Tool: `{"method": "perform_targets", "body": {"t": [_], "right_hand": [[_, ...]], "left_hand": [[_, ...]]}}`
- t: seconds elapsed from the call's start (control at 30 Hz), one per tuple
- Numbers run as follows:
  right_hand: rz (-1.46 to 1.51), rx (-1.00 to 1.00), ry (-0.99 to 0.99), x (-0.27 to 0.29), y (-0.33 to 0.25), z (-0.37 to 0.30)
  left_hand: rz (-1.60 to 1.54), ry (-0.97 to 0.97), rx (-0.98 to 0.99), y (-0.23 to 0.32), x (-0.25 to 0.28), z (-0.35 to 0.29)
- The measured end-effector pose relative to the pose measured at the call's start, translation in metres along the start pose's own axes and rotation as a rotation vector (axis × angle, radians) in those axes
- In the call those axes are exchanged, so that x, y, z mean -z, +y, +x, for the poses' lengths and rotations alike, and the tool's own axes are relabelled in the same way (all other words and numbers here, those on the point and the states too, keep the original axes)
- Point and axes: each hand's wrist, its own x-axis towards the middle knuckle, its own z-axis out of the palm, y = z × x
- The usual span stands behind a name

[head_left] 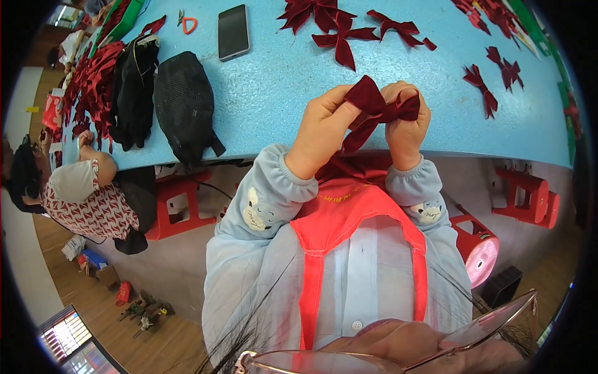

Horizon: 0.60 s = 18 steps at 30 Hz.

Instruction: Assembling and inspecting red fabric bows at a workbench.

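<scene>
Between my two hands, above the near edge of the blue table [274, 106], is a dark red velvet ribbon bow [367, 96]. My left hand [319, 128] pinches its left loop between thumb and fingers. At the other side, my right hand [406, 128] is closed on the right loop; some of its fingers are hidden behind the ribbon. A ribbon tail [359, 137] hangs down below the knot. Further back lie several finished-looking bows, one [344, 40] just beyond my hands and another [481, 90] to the right.
A phone [233, 34], red-handled scissors [189, 25] and two black bags, one of mesh [182, 106], lie left of centre. A heap of red ribbon [93, 81] is at the far left, near a person in a patterned top [93, 202]. Red stools [177, 202] stand below the table.
</scene>
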Motion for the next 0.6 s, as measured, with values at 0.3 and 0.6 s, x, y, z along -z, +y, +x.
{"method": "perform_targets", "body": {"t": [0.3,0.6], "right_hand": [[-0.326,0.138,-0.163,0.0,-0.013,0.008],[-0.269,0.112,0.049,-0.009,-0.011,0.001]], "left_hand": [[-0.233,-0.098,0.366,0.009,-0.005,0.008],[-0.195,0.132,0.028,-0.024,-0.024,0.008]]}}
